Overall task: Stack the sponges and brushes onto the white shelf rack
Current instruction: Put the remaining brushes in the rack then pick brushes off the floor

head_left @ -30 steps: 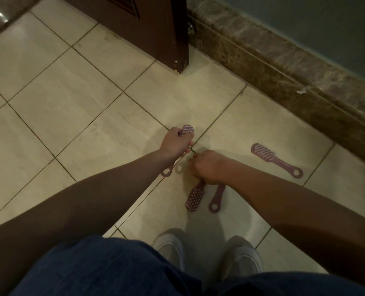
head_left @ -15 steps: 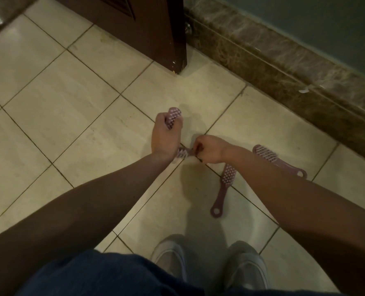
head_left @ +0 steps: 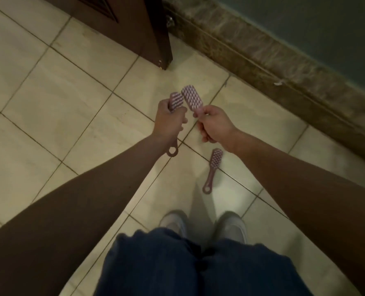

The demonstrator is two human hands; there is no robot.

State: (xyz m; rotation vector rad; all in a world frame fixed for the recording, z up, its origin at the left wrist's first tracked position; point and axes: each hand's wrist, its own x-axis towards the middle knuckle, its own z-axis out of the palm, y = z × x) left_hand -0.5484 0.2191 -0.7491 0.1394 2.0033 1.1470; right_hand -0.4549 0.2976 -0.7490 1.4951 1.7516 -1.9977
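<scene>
Standing in grey shoes on a beige tiled floor, near a dark brown wooden door and brown marble skirting. Clamping the left hand in a full grip round the handle of a mauve plastic scrub brush with pale bristles, head above the fist, ring end below it; pinching in the right hand a second mauve brush by its handle, heads just beside each other. Leaving a third mauve brush flat on the floor beneath the right wrist, untouched.
</scene>
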